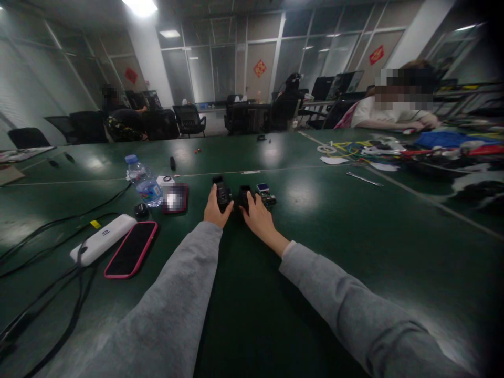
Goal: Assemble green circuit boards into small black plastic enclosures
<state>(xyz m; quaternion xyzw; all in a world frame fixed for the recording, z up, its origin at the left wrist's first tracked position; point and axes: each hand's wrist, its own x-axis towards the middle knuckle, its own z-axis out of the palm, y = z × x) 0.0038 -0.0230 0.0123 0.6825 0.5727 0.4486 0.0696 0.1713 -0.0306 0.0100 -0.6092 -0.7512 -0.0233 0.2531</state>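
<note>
Both arms reach forward over a dark green table (244, 273). My left hand (217, 210) is closed round the sides of a black boxy device (221, 192), thumb on its right side. Just to the right, my right hand (258, 214) grips a second, smaller black device (244, 194) from above and partly hides it. The two devices stand a short gap apart. Beside the right hand's fingers lies a green circuit board (269, 199) with a small screen (262, 187) behind it.
On the left are a water bottle (145, 184), a white power bank (104, 239), a pink-edged phone (132, 249) and black cables (74, 315). A wrench (364, 179) and piled cables (394, 149) lie at right. A person (389, 113) sits across the table.
</note>
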